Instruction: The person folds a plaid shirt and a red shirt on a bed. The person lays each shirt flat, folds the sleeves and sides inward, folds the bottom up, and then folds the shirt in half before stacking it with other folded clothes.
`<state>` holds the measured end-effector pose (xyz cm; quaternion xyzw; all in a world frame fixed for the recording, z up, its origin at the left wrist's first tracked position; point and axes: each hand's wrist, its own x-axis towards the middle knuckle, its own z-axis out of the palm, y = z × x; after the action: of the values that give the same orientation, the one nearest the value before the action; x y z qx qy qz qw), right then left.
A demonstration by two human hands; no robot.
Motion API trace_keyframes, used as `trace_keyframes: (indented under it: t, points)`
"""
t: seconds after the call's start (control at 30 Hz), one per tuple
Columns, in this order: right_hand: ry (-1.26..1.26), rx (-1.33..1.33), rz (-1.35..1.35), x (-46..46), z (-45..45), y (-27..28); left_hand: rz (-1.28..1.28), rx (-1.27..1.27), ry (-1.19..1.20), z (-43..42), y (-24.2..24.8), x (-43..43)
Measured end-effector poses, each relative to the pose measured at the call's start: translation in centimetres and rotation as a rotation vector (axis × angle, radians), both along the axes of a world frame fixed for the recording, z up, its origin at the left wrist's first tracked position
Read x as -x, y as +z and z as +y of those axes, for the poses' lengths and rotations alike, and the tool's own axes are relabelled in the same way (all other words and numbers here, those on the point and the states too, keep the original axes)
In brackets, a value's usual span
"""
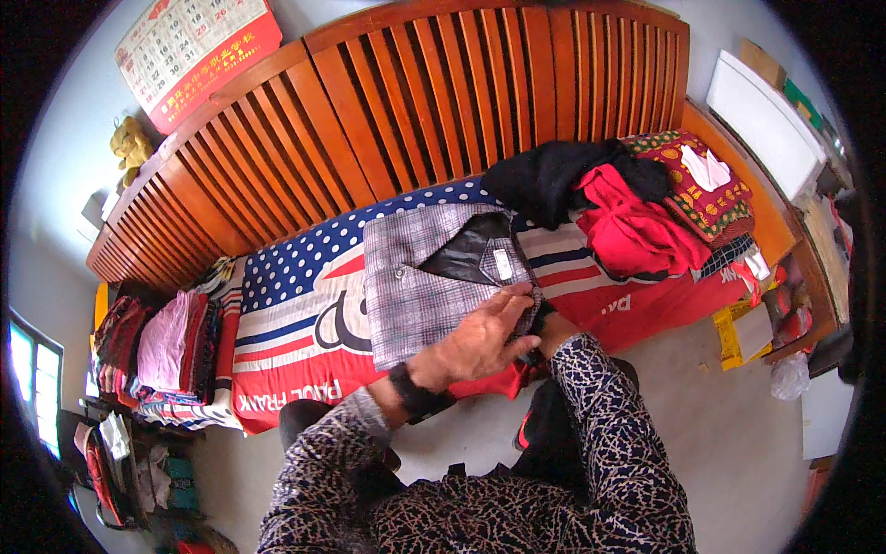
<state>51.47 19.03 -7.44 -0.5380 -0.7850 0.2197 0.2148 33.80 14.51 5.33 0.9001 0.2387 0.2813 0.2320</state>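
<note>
A grey-and-purple plaid garment (408,277) with a button lies folded on the bed in front of me. Its V-shaped neck opening shows a shiny dark lining (460,253) and a white label (502,264). My left hand (477,339) rests across the garment's near right corner, fingers extended and thumb apart; a dark band circles its wrist. At the garment's right edge is my right hand (552,334), with little more than the wrist showing. Its fingers are hidden behind the left hand and the cloth, so its grip cannot be seen.
Beneath the garment spreads a printed bed sheet (291,332). A slatted wooden backboard (443,97) rises behind. Red clothing (640,232), black clothing (547,183) and a stack of folded textiles (699,180) lie at right. Folded clothes (169,346) are piled at left.
</note>
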Motion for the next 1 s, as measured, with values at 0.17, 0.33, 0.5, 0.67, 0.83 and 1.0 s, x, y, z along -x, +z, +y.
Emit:
trace_keyframes:
  t: [0.17,0.33,0.5,0.67,0.83,1.0]
  points:
    - [-0.011,-0.058,-0.014,1.2,2.1,0.0,-0.074,-0.009,0.417,2.6,0.2,8.9]
    - [-0.042,-0.059,0.038,0.0,2.9,0.4,0.314,-0.069,0.76,2.9,-4.1,15.6]
    - [-0.054,-0.047,0.155,-1.8,5.1,0.8,0.44,0.05,0.783,3.0,-7.6,14.4]
    - [0.048,-0.01,0.209,-3.0,8.1,3.7,0.452,0.03,0.817,3.2,-8.4,13.2]
    - [-0.271,0.403,0.489,-4.0,6.0,7.2,0.455,0.076,0.855,3.1,-8.7,12.4]
    - [-0.033,0.198,-0.025,-2.8,4.8,7.0,0.449,0.089,0.884,3.2,-8.7,11.9]
